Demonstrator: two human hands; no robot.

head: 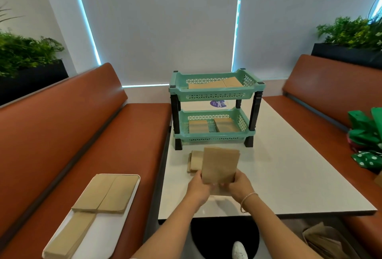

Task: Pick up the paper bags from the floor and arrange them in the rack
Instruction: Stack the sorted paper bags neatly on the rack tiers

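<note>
Head view: left hand [198, 186] and right hand [239, 184] pinch a paper-bag stack [220, 165] upright on the table [289, 176]. Squaring step, likely; next, lift into the far rack [215, 91].

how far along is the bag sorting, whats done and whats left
Done: brown bags already lie in the rack's top and bottom tiers. In hand: both hands, left hand and right hand, hold a stack of bags upright on the table. Left: a small pile beside it, bags on the bench tray, and some on the floor.
</note>
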